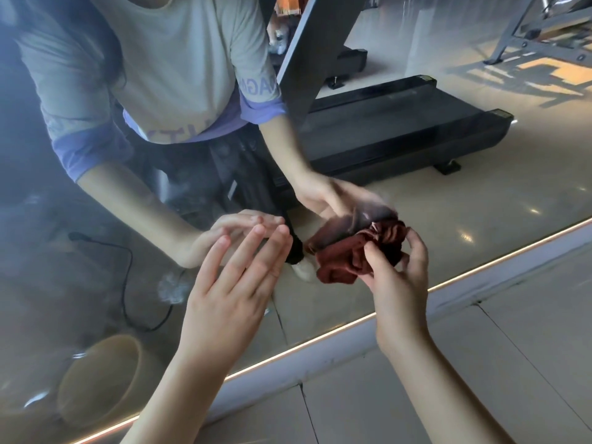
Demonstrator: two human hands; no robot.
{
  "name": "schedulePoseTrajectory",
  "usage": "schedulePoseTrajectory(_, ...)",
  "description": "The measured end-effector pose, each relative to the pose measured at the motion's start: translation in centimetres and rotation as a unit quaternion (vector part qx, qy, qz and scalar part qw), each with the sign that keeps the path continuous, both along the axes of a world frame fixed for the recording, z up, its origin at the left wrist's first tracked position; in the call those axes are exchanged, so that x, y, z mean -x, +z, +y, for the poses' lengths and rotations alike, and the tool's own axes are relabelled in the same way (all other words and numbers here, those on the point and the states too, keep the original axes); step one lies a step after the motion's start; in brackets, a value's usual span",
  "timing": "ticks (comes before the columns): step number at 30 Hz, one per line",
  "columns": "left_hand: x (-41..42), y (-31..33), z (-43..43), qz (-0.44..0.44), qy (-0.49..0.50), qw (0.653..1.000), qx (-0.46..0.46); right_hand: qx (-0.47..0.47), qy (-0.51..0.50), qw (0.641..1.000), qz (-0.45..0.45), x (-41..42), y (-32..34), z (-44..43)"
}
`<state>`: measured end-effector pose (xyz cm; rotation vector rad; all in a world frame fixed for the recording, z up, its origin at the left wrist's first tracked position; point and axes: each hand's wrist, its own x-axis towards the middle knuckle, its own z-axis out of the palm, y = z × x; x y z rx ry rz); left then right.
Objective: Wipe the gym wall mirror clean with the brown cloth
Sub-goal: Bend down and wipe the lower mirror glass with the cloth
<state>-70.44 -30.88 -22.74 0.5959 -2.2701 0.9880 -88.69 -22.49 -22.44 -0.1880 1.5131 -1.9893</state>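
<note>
The right hand (pixel 397 270) is seen clamped on the brown cloth (pixel 352 251), the fabric bunched into a loose wad between thumb and fingers; the wad is held just in front of the gym wall mirror (pixel 416 193), close to the glass, though actual contact cannot be told from this view; the cloth lies up and to the left of the gripping palm, with no clear long axis in its crumpled state. The left hand (pixel 237 277) is shown empty, fingers spread and extended, left of the cloth and near the glass. The right hand is judged the nearer to the work, since the cloth is already in it; pressing the wad forward onto the mirror appears to be the step at hand. A pale smudge (pixel 173 288) is visible on the glass left of the cloth, beyond the left hand. A round tan bucket (pixel 102 382) is reflected far below and left of the cloth; its contents cannot be made out. A treadmill (pixel 400 129) is reflected above the cloth.
</note>
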Motion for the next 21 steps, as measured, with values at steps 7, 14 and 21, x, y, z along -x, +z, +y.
schedulePoseTrajectory(7,0.3,-0.1,0.1,0.006,0.01,1.0,0.002,-0.006,0.007,0.998,-0.056,1.5,0.5,-0.1)
schedulePoseTrajectory(14,0.3,-0.1,0.0,0.004,0.013,1.0,0.003,0.118,0.041,0.989,0.076,1.0,0.9,0.0)
schedulePoseTrajectory(21,0.1,0.0,-0.1,0.0,0.002,1.0,0.002,-0.112,-0.146,0.885,0.428,0.6,-0.6,-0.8)
